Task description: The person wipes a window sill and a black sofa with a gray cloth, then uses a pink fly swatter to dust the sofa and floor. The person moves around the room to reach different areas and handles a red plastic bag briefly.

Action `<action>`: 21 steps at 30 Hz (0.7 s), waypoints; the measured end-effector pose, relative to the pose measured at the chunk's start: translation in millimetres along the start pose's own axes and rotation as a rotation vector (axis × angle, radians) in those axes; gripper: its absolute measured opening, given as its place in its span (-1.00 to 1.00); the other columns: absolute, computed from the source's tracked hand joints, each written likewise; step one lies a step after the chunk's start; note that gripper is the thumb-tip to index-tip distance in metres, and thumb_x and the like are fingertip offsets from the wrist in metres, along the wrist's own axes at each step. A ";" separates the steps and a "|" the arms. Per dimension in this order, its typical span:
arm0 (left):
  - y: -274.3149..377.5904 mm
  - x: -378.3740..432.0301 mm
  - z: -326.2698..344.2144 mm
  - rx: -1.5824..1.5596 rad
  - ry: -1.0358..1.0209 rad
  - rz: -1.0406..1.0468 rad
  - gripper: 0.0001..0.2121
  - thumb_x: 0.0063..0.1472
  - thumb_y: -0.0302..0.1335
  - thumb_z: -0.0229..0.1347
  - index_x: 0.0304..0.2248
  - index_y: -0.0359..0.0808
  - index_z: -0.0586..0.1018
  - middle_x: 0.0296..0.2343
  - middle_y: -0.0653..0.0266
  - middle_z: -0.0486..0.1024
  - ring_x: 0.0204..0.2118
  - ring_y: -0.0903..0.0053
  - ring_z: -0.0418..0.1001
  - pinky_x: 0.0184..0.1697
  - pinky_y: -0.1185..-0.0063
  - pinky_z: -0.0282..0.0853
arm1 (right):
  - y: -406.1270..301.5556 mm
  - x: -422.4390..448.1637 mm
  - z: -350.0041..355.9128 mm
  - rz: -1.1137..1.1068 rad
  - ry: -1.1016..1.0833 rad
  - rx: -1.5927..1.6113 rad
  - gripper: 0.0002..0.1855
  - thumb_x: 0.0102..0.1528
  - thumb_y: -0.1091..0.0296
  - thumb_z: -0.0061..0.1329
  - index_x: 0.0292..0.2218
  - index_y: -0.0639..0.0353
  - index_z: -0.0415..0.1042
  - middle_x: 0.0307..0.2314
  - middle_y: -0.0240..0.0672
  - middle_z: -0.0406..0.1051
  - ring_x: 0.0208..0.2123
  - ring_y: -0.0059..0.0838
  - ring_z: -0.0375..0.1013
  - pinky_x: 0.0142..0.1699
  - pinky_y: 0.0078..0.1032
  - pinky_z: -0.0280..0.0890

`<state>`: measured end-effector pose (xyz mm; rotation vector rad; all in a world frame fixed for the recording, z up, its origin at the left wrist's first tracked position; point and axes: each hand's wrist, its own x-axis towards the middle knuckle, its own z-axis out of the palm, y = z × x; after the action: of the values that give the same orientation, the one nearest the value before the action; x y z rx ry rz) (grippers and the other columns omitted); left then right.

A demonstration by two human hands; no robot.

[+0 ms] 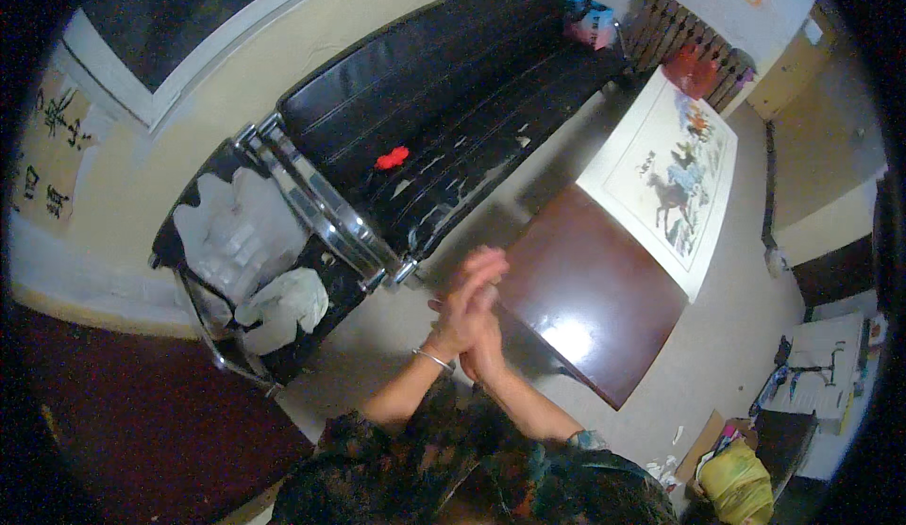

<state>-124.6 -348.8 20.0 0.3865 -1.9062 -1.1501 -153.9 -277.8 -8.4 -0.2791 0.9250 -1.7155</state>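
My left hand [456, 323], with a thin metal bangle at the wrist, is pressed against my right hand [485, 337], palm to palm, in front of my body. I see no object between them; the fingers are slightly blurred. Just right of the hands is a dark red-brown wooden table [594, 291] with a glossy top. Across its far part lies a large sheet bearing a painting of horses [665, 171], its near edge crossing the tabletop. A red translucent plastic bag [690, 72] is at the sheet's far end.
A worn black sofa [439, 100] with chrome armrests [318, 206] runs along the wall, a small red item [391, 158] on its seat. Pale plastic bags [244, 235] lie at left. At lower right are a cardboard box [701, 447] and a yellow bag [736, 482].
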 end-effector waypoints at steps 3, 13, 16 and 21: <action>-26.9 26.0 -25.2 0.169 0.204 -0.062 -0.71 0.14 -0.48 -0.16 -0.13 -0.32 0.36 -0.08 0.16 0.25 0.02 0.28 0.13 0.09 0.43 0.00 | -19.5 -7.6 19.5 0.041 -0.026 -0.223 -0.53 0.13 0.17 -0.29 -0.01 0.30 0.15 -0.10 -0.25 0.21 -0.06 -0.40 0.19 0.06 -0.48 0.05; -34.0 8.0 -35.6 -0.926 0.239 -0.747 -0.48 0.23 -0.09 -0.34 0.08 -0.23 0.09 0.02 0.18 0.15 0.05 0.34 0.13 0.11 0.43 0.00 | -30.9 19.8 61.0 -0.932 -0.136 -1.300 -0.64 0.00 0.33 -0.22 -0.14 0.20 0.32 -0.04 -0.13 0.17 0.08 -0.14 0.03 0.13 -0.25 -0.09; -11.3 -6.6 -29.5 -1.211 -0.006 -0.685 -0.46 0.22 -0.07 -0.32 0.10 -0.21 0.03 0.04 0.23 0.11 0.06 0.38 0.12 0.12 0.46 0.00 | -31.1 42.9 44.7 -0.987 -0.119 -1.279 -0.63 -0.04 0.32 -0.19 -0.15 0.18 0.32 -0.08 -0.14 0.22 0.06 -0.07 0.06 0.10 -0.19 -0.08; 15.2 -31.6 -27.0 -1.107 0.115 -0.793 -0.43 0.22 -0.09 -0.26 0.12 -0.22 -0.04 0.10 0.35 -0.09 0.15 0.59 -0.18 0.18 0.59 -0.31 | -42.6 71.3 40.8 -0.849 0.077 -1.401 -0.59 0.05 0.24 -0.27 -0.09 0.21 0.24 -0.10 -0.15 0.24 0.03 -0.13 0.11 0.09 -0.22 -0.08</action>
<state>-82.2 -336.3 22.4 0.5502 -0.7419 -2.3978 -185.2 -356.0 29.9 -1.7089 2.1614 -1.4436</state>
